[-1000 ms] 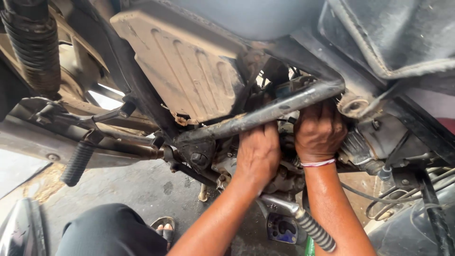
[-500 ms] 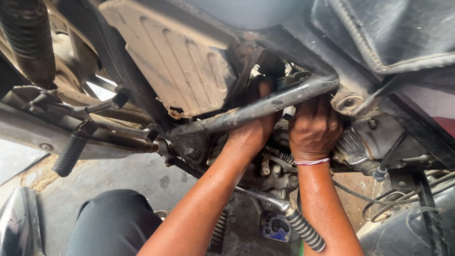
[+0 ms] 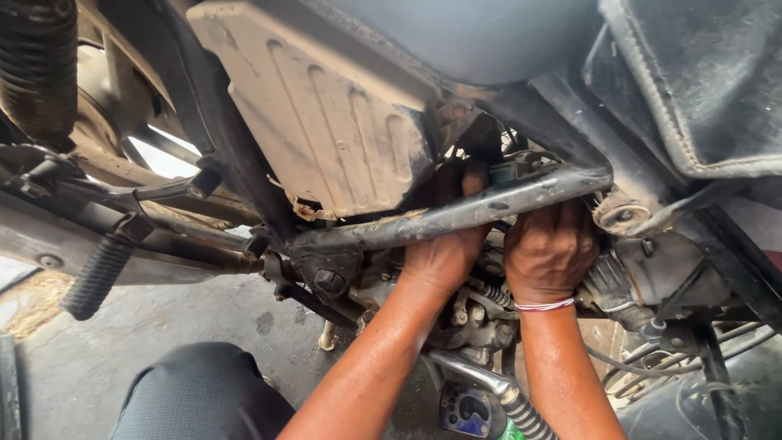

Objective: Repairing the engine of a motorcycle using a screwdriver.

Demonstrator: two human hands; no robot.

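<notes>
A dusty tan, ribbed plastic side cover [image 3: 334, 122] fills the upper middle of the frame. Below it runs a dark grey steel frame tube [image 3: 456, 213] streaked with rusty orange. At the left edge a black ribbed rubber footpeg [image 3: 96, 277] hangs over pale grey concrete floor [image 3: 90, 358]. Upper right shows a black stitched seat edge [image 3: 692, 90]. A thin white-and-red thread band [image 3: 544, 305] circles the right wrist. At the bottom centre sits a silver ribbed hose [image 3: 521, 411], a blue patch beside it.
</notes>
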